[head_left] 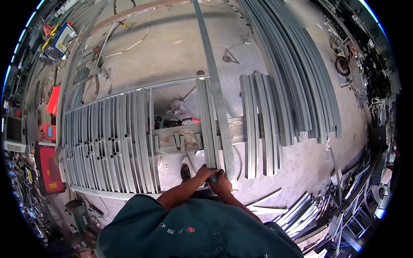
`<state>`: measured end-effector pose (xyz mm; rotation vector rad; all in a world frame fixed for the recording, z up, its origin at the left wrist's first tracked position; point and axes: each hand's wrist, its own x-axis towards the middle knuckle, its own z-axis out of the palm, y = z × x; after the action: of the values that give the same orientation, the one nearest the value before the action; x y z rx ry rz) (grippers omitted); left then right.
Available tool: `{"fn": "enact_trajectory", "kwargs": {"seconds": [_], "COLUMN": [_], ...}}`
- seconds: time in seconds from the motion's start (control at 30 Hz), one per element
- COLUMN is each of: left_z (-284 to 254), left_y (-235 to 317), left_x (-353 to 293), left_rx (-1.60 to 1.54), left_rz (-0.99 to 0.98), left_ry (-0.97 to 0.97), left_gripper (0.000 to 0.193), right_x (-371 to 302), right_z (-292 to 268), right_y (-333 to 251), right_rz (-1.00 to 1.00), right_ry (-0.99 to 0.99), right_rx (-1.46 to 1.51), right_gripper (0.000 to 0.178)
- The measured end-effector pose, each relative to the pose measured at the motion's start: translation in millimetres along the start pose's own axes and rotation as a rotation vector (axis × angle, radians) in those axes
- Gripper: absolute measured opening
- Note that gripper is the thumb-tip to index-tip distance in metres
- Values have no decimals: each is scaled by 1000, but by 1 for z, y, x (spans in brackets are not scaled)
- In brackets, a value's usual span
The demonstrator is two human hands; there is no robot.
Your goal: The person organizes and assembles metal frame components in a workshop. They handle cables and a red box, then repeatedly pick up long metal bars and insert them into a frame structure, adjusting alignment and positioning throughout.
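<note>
A few long grey metal tubes [207, 124] lie side by side in front of me, pointing away from my body. At their near end my left hand [205, 173] grips from the left, its thumb side against the metal. Close beside it, my right hand [221, 182] closes round the same end from the right. The undersides of both hands are hidden. Just right of these tubes runs a longer frame bar [215, 81]. To the left, a row of slatted metal bars [116, 146] sits within a rectangular frame.
More tubes [251, 129] lie to the right, beside a large stack of long profiles [297, 86]. A green power tool [165, 121] rests beyond a cross beam [172, 142]. At far left stands a red machine [49, 167]. Offcuts [301, 213] are piled at lower right.
</note>
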<state>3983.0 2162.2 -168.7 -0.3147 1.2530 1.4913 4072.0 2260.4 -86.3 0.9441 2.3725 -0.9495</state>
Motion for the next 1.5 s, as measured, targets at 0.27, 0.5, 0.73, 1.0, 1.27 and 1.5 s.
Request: {"fn": "enact_trajectory", "kwargs": {"seconds": [0.27,0.5,0.73,1.0,1.27,1.5], "left_z": [5,-4,-16,-4,48,63], "left_y": [-29,-31,-79,-77,2,22], "left_x": [-7,-14,19,3,-39,-57], "left_rx": [-232,295,-8,369,680,732], "left_rz": [-80,152,-27,253,-193,-276], "left_ry": [-58,24,232,312,629,576], "left_gripper": [36,18,30,23,60,59], "right_x": [80,126,119,118,111,113], "right_z": [-61,-45,-49,-51,-60,-55], "right_y": [-20,-8,-12,-12,-16,-16], "right_rz": [-500,-527,-513,-539,-532,-493], "right_ry": [519,537,472,561,608,568], "right_rx": [46,-132,-101,-136,-162,-122], "right_gripper": [65,76,73,69,63,65]}}
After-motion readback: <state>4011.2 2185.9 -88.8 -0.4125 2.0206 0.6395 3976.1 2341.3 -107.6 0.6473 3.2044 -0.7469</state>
